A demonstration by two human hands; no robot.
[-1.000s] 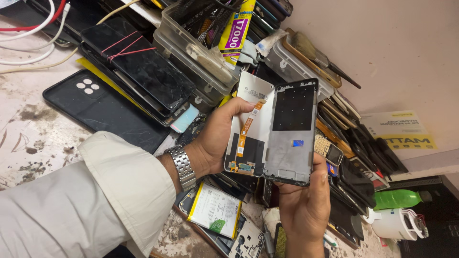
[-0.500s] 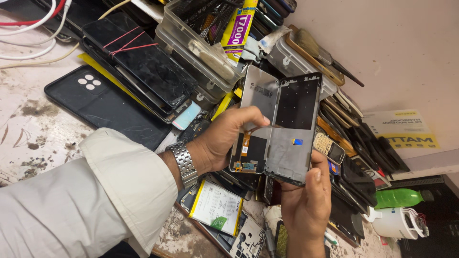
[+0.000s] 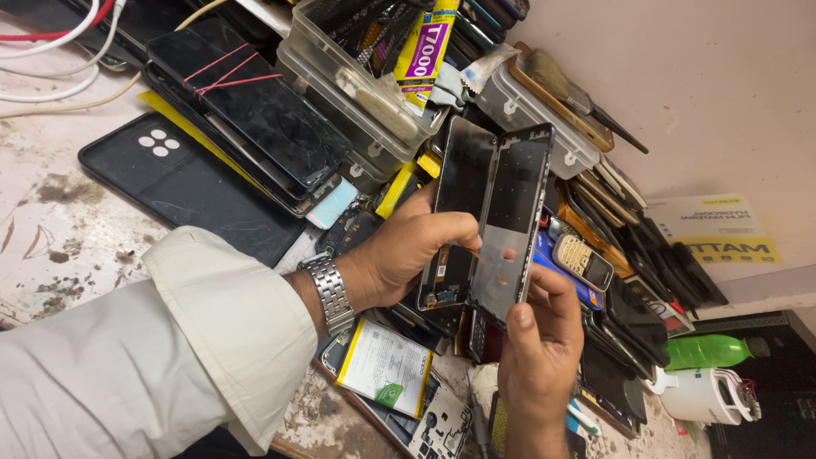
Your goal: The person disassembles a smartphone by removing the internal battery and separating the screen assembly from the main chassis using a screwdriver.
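My left hand (image 3: 406, 255), with a metal watch on its wrist, grips a dark phone display panel (image 3: 463, 195) by its lower left edge. Right beside it my right hand (image 3: 542, 340) holds a grey phone middle frame (image 3: 515, 212) from below, thumb on its lower edge. The two flat pieces stand nearly upright, edge to edge, opened like a book above the cluttered bench. A small orange flex strip shows between them near my left fingers.
Stacked cracked phone screens (image 3: 246, 110) and a black phone back cover (image 3: 178, 187) lie at left. Clear plastic boxes (image 3: 357, 93) of parts and a glue tube (image 3: 425, 51) sit behind. A phone battery (image 3: 384, 365) lies below my hands; a green bottle (image 3: 710, 348) stands at right.
The white inner side of the display panel has turned away, so both pieces now show dark faces. My left fingers have closed further over the panel's lower edge.
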